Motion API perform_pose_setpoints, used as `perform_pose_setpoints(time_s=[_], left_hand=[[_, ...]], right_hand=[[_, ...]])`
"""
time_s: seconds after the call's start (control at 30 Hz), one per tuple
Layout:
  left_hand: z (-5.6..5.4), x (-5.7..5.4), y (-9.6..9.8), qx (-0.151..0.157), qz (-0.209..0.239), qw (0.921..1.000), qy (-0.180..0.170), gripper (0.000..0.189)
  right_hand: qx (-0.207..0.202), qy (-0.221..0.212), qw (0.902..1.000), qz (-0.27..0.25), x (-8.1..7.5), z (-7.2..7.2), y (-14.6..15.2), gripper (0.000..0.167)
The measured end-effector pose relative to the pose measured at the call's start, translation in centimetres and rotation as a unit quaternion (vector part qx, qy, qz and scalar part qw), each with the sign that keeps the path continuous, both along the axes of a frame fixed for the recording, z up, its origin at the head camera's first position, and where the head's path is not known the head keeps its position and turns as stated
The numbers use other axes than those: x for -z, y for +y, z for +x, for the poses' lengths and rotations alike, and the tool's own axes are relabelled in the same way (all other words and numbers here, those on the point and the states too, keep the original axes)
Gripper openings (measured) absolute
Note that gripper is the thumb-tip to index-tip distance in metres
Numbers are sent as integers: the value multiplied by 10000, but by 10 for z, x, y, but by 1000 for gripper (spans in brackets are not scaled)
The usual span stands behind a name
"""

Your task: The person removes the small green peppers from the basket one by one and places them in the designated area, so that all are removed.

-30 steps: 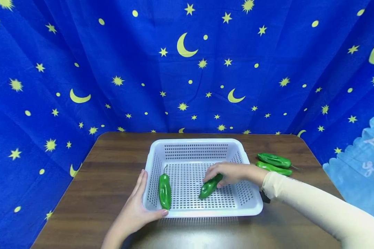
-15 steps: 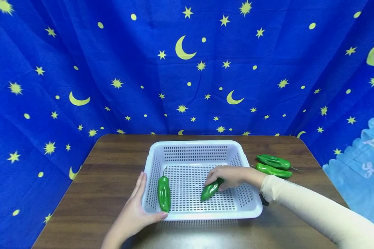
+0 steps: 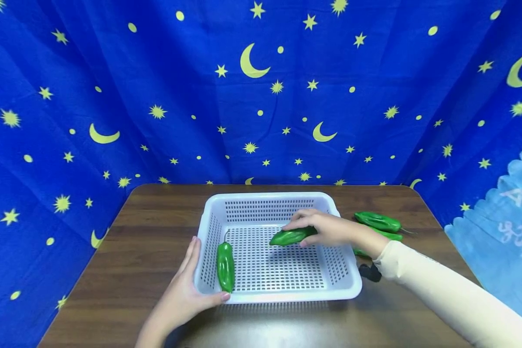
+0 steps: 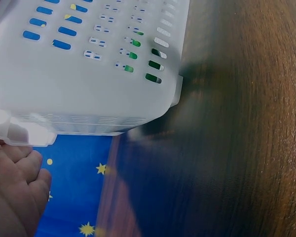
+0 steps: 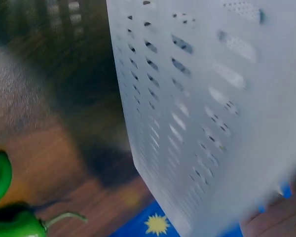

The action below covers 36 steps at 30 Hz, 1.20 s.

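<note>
A white plastic basket (image 3: 287, 297) with slotted walls sits on the table. My right hand (image 3: 326, 228) is inside it, gripping a long green pepper (image 3: 287, 237) between thumb and fingers, over the slotted bottom. Along the left wall lies another green pepper (image 3: 225, 267), its stem toward the back. My left hand (image 3: 187, 282) rests against the basket's near left corner, fingers straight along the side and thumb on the front rim. In the left wrist view this hand (image 4: 17, 185) shows just beside the rim. The right wrist view catches only a sliver of the right hand (image 5: 281, 215).
Right of the basket, several green peppers lie on the brown wooden table (image 3: 165, 227), one dark green pepper (image 3: 378, 222) behind the others. My sleeved forearm (image 3: 443, 285) crosses over that side. A blue curtain (image 3: 261, 96) with stars and moons stands behind.
My right hand has risen from the basket bottom toward the back with the pepper, which now lies more level. My left hand stays at the corner. The head view has shifted slightly.
</note>
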<state>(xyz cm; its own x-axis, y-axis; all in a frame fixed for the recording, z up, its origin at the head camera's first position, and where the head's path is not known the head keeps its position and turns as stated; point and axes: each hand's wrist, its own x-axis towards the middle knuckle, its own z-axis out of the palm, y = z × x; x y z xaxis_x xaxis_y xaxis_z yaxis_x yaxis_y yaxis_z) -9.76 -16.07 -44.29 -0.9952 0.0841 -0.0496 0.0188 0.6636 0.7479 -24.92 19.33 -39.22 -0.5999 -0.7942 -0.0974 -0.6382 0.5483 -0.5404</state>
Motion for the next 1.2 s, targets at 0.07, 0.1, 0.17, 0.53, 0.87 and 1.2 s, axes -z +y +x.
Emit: perform_pose_setpoints(time_s=[0.07, 0.1, 0.17, 0.53, 0.87, 1.2], left_hand=[[0, -1, 0, 9, -7, 10000, -19, 137], [0, -1, 0, 10, -15, 10000, -12, 137], [0, -1, 0, 1, -2, 10000, 8, 138], [0, 0, -2, -34, 0, 10000, -37, 138], [-1, -2, 1, -21, -23, 9994, -338, 137], [0, -2, 1, -58, -151, 9997, -201, 138]], right_hand=[[79, 14, 9999, -72, -5, 2, 4, 50], [114, 4, 9999, -126, -9, 4, 6, 49], [205, 9, 9995, -232, -16, 6, 10, 49], [454, 744, 9951, -473, -48, 11, 38, 51], [1371, 859, 9866, -195, -42, 17, 90, 54], [1834, 1060, 9773, -22, -24, 26, 149, 51]])
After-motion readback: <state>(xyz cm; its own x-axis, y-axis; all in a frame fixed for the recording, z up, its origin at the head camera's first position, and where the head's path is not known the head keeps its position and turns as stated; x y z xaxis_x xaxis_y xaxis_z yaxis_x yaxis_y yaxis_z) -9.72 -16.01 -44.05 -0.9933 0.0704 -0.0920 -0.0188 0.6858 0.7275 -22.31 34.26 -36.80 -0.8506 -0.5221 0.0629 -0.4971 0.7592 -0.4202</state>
